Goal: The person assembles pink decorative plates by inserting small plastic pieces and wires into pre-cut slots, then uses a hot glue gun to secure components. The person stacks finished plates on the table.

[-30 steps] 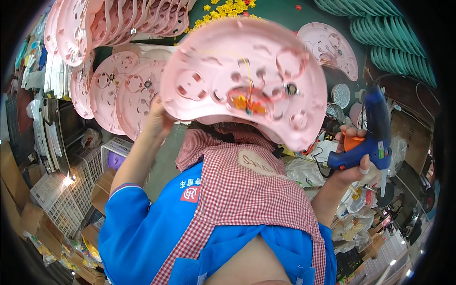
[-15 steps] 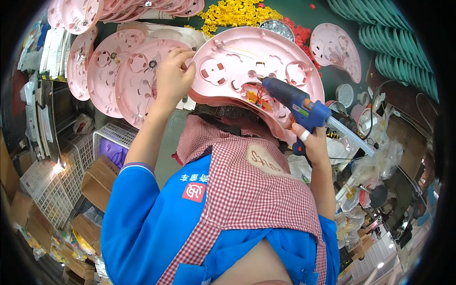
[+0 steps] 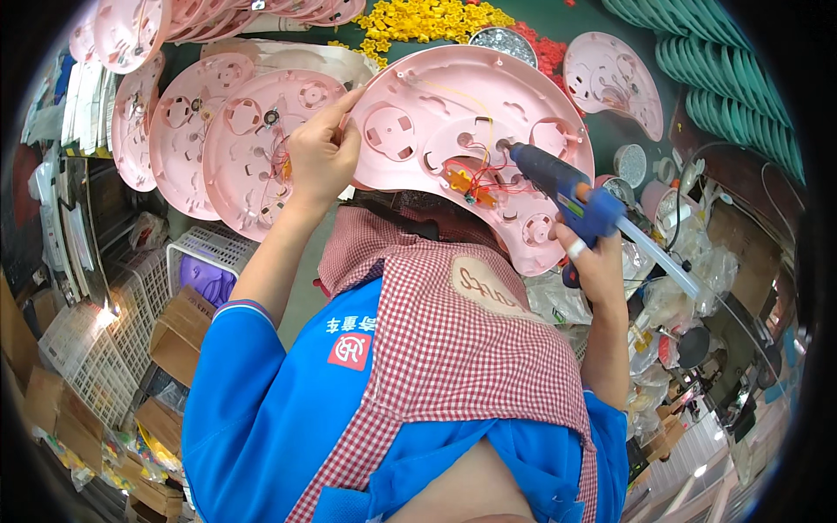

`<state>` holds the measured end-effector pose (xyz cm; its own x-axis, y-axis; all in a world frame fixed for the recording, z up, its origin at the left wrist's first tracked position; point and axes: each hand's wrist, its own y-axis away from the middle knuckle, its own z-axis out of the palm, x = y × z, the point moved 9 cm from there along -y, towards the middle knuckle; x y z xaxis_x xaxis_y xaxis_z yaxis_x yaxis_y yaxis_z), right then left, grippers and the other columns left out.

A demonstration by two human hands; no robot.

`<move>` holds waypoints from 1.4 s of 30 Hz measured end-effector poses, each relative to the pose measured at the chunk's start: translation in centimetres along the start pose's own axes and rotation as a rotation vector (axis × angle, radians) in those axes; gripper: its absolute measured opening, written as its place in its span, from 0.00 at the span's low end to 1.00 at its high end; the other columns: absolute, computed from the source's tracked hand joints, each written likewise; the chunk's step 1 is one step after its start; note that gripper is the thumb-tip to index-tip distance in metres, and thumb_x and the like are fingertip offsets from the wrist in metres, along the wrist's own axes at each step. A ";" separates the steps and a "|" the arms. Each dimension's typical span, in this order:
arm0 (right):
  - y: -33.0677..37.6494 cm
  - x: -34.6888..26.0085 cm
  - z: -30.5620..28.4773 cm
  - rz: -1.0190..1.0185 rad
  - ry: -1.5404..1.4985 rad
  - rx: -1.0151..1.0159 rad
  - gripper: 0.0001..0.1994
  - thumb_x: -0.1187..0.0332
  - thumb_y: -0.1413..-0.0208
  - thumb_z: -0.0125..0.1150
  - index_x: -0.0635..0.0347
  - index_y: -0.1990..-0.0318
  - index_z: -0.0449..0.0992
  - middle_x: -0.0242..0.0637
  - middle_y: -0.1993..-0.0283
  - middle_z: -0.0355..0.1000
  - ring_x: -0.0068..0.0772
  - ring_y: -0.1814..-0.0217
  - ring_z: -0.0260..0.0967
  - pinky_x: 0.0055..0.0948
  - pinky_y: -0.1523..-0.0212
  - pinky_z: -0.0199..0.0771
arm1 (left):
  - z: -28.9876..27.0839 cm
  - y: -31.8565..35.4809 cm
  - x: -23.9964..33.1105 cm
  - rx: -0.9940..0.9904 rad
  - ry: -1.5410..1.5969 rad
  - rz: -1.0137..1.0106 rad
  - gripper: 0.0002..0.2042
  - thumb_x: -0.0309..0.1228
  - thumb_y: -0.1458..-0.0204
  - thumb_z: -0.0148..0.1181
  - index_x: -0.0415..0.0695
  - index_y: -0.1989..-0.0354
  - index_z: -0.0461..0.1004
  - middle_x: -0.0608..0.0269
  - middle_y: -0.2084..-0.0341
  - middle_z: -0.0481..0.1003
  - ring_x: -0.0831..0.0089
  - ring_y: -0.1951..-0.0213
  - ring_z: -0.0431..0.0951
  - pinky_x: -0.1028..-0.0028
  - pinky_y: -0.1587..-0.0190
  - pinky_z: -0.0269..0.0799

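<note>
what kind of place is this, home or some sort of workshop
Most likely an assembly workshop or small factory: many matching pink shells, nested stacks of green parts, a heap of yellow star-shaped pieces, and what looks like a glue gun in the right hand.

Observed: blue short-sleeved shirt (image 3: 248, 405) under red-and-white gingham apron (image 3: 475, 370).
Cuff trim (image 3: 247, 302) was striped, chest badge (image 3: 350, 351) red, apron patch (image 3: 485, 286) cream and oval, thumb band (image 3: 576, 249) white.

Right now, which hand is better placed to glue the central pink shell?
Probably the right hand: it holds the glue gun, aimed into the pink shell. The left hand is at the shell's left edge, toolless.
</note>
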<state>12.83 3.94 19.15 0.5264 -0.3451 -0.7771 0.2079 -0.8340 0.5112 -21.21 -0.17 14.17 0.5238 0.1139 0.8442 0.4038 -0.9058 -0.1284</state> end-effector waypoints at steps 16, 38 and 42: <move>3.9 1.6 -3.0 -0.050 -0.255 0.032 0.26 0.66 0.51 0.64 0.64 0.46 0.62 0.43 0.55 0.72 0.34 0.56 0.72 0.33 0.51 0.70 | 0.0 -6.9 -1.7 0.037 0.460 -0.120 0.15 0.21 0.45 0.52 0.32 0.50 0.71 0.56 0.60 0.77 0.78 0.60 0.76 0.78 0.57 0.72; -4.7 1.0 5.0 0.081 -0.040 -0.155 0.27 0.72 0.50 0.60 0.65 0.41 0.61 0.38 0.62 0.69 0.26 0.67 0.69 0.26 0.62 0.71 | 4.5 -4.6 -5.2 -0.206 -0.083 -0.106 0.11 0.28 0.51 0.59 0.43 0.59 0.78 0.61 0.69 0.77 0.73 0.75 0.72 0.74 0.70 0.68; -4.5 3.3 1.7 0.037 -0.034 -0.049 0.27 0.71 0.51 0.61 0.65 0.42 0.63 0.36 0.62 0.69 0.25 0.64 0.69 0.27 0.59 0.70 | 4.5 -4.7 -4.7 -0.182 -0.109 -0.062 0.12 0.28 0.50 0.59 0.44 0.57 0.78 0.63 0.71 0.77 0.77 0.77 0.70 0.76 0.72 0.67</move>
<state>12.23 5.87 13.71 0.5060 -0.3902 -0.7692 0.2293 -0.7989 0.5561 -22.18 5.34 8.52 0.5843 0.2060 0.7849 0.3009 -0.9533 0.0262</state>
